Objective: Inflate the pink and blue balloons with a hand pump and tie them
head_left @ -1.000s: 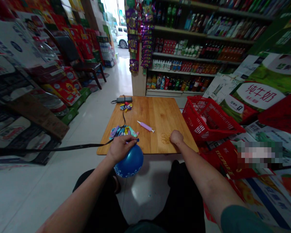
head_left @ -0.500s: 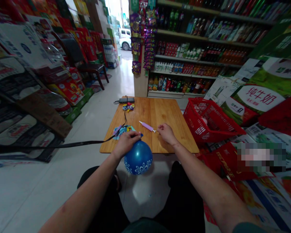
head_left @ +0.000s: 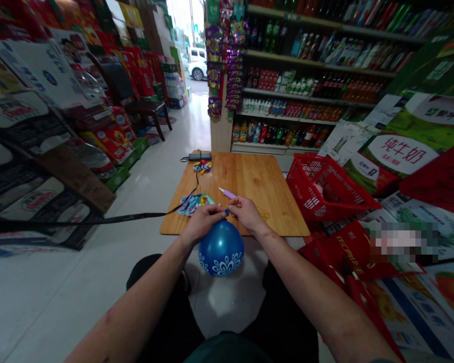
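A round, inflated blue balloon point(head_left: 222, 247) with a white flower pattern hangs below the table's near edge. My left hand point(head_left: 204, 222) pinches its neck, with the dark blue mouth point(head_left: 227, 212) sticking up past the fingertips. Right beside that mouth, my right hand point(head_left: 246, 214) is closed in a pinch; what its fingers hold is too small to make out. A lilac balloon pump point(head_left: 229, 194) with a white nozzle lies just beyond, its rear end hidden by my right hand. Yellowish rubber bands point(head_left: 264, 213) lie to the right of that hand.
On the wooden table point(head_left: 249, 171) lie uninflated balloons point(head_left: 191, 203), a smaller colourful bunch point(head_left: 203, 167) and a dark power bank point(head_left: 200, 157). A black strap point(head_left: 136, 217) crosses from the left. A red basket point(head_left: 310, 201) and milk cartons point(head_left: 404, 146) stand to the right.
My right hand has moved left from beside the pump's end to the balloon's mouth, uncovering the rubber bands. The left hand and balloon have shifted slightly right in view.
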Demonstrator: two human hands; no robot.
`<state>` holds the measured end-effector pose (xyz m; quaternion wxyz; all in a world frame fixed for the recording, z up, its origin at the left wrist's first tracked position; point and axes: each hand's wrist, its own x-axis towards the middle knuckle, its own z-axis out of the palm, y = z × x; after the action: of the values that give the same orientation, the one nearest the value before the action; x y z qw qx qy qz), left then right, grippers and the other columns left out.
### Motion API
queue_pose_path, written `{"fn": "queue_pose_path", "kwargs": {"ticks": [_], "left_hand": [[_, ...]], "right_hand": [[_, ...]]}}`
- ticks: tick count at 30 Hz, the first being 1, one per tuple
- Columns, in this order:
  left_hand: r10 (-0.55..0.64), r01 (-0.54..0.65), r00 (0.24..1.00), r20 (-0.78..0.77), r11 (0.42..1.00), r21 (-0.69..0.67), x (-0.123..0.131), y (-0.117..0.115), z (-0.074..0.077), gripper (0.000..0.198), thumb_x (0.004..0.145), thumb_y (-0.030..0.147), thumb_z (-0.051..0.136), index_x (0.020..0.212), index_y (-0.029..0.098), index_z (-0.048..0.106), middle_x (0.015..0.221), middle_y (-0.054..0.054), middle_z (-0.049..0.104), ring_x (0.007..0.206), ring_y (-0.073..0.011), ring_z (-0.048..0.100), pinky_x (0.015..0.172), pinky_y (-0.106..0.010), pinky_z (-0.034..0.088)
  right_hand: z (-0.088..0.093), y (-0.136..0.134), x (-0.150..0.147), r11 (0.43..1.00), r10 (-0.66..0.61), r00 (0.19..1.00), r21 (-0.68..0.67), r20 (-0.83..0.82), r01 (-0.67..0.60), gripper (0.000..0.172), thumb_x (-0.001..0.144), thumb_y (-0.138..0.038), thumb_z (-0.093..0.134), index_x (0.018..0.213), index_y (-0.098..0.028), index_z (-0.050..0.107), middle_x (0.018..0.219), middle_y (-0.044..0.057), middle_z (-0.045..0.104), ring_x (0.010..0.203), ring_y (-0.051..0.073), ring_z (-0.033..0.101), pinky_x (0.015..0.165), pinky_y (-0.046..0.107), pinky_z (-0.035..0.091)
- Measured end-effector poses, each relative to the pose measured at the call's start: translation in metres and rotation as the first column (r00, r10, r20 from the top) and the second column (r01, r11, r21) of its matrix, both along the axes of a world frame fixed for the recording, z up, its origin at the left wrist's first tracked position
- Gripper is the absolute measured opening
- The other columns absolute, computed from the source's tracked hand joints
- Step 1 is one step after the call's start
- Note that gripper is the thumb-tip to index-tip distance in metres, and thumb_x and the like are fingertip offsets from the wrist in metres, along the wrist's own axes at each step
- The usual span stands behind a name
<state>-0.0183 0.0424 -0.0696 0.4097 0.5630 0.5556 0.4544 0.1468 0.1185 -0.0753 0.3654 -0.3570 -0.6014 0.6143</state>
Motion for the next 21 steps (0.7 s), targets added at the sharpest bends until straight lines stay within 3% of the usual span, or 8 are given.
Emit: {"fn": "queue_pose_path", "kwargs": {"ticks": [10, 15, 18, 21], "left_hand": [[0.008, -0.007, 0.999, -0.039, 1.0, 0.025, 0.0, -0.002, -0.006, 0.018, 0.083, 0.034, 0.069, 0.089, 0.018, 0.076, 0.088, -0.007, 0.074, 0.083, -0.0209, 0.066, 0.078, -0.033, 0.048], [0.066, -0.066, 0.997, 0.036, 0.998, -0.021, 0.005, -0.003, -0.005, 0.022, 0.077, 0.026, 0.07, 0.095, 0.015, 0.067, 0.07, -0.001, 0.066, 0.063, -0.0145, 0.058, 0.063, -0.027, 0.043], [0.095, -0.098, 0.993, -0.075, 0.994, -0.041, 0.005, -0.001, -0.008, 0.028, 0.078, 0.025, 0.068, 0.104, 0.014, 0.068, 0.066, 0.0, 0.064, 0.059, -0.0148, 0.057, 0.06, -0.026, 0.041], [0.136, -0.142, 0.961, -0.242, 0.99, -0.008, 0.003, 0.002, -0.013, 0.028, 0.08, 0.025, 0.065, 0.104, 0.014, 0.074, 0.074, -0.004, 0.07, 0.07, -0.0191, 0.065, 0.068, -0.03, 0.046]], "right_hand": [[-0.005, -0.008, 0.004, 0.98, 0.002, 0.997, -0.197, -0.076, -0.017, 0.023, 0.071, -0.029, 0.072, 0.086, -0.017, 0.059, 0.072, -0.003, 0.06, 0.06, 0.009, 0.054, 0.055, 0.022, 0.038], [-0.009, -0.006, 0.001, 0.979, -0.008, 0.998, -0.202, -0.07, -0.006, 0.023, 0.069, -0.029, 0.074, 0.083, -0.017, 0.059, 0.072, -0.003, 0.06, 0.06, 0.008, 0.052, 0.055, 0.022, 0.038], [-0.007, -0.006, -0.002, 0.99, -0.014, 0.997, -0.142, -0.081, 0.002, 0.021, 0.07, -0.028, 0.073, 0.082, -0.017, 0.06, 0.079, -0.001, 0.063, 0.066, 0.009, 0.054, 0.058, 0.022, 0.039], [-0.002, -0.009, -0.005, 0.989, -0.009, 0.992, -0.145, -0.128, -0.01, 0.021, 0.071, -0.026, 0.073, 0.085, -0.017, 0.06, 0.083, 0.0, 0.064, 0.071, 0.01, 0.057, 0.059, 0.021, 0.041]]}}
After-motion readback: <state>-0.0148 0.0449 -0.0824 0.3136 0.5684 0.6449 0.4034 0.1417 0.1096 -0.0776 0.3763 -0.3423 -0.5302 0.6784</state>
